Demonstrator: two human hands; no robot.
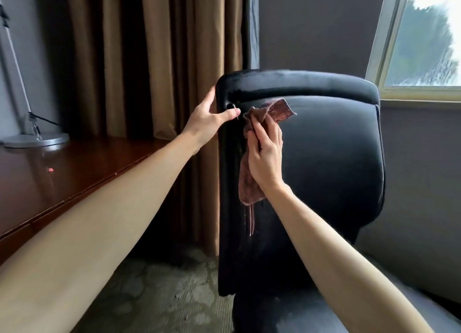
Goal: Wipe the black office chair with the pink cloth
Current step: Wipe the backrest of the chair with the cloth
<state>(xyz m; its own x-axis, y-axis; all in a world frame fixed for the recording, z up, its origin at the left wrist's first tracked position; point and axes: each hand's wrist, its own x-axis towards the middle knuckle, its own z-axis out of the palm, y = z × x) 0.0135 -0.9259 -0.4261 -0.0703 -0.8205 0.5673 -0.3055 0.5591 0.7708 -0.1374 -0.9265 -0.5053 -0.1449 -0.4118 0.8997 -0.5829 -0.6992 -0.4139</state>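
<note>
Brown curtains (154,58) hang behind, window (424,41) at upper right, dark wood desk (50,180) at left with a silver lamp base (37,139) on it, patterned carpet (159,295) below. Right hand (265,155): fingers curled together, bunching the pink cloth (252,158) against the front of the backrest, near its upper left corner. One corner of the cloth fans out above the fingertips, just under the top roll; the rest hangs below the palm, with loose threads trailing down. Left hand (209,115): fingers wrapped round the left edge of the backrest, thumb across the front face, tip near the cloth; the other fingers go behind the edge and are mostly hidden, so can't tell their spread. Black office chair (329,163) sits centre-right, backrest upright, facing the camera, seat partly visible at bottom under the right forearm. Both forearms bare, reaching in from the bottom.
</note>
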